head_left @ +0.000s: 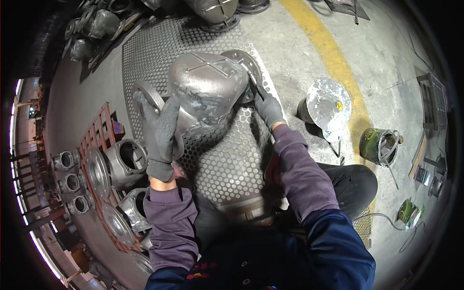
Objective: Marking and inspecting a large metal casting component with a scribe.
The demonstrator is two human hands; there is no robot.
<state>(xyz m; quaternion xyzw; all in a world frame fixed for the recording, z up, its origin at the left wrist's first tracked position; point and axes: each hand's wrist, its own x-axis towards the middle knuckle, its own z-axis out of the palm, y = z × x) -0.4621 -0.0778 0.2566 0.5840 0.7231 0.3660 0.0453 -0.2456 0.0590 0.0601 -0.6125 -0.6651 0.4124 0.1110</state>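
Purple knit sleeves under a dark blue jacket come up from the lower edge, both arms reaching forward to a large grey cast valve body (205, 92). That casting is the reference for everything below.

Position of casting: it lies on a perforated steel plate (227, 164) set on the concrete floor (309, 58), domed side up, with a raised cross rib on top and a round flange at each end.

Left hand (162, 137), in a grey work glove: wrapped over the casting's left flange (145, 96), fingers curled and closed on its rim. Judged to be steadying the heavy piece against rolling.

Right hand (267, 107), also gloved: fingers pressed together against the edge of the right flange (246, 63). Whether a small tool is pinched there cannot be told.

Surroundings:
- Left of the casting, more valve bodies (124, 163) and flanged discs rest on a red rack (99, 130), laid open-face up.
- Right of the casting, a paint-smeared bucket (327, 108) stands tipped toward the person, and beyond it a green can (378, 145) with wire looped at its mouth.
- Behind the casting, a yellow floor line (328, 48) runs across the concrete, and further dark castings (94, 26) sit at upper left.
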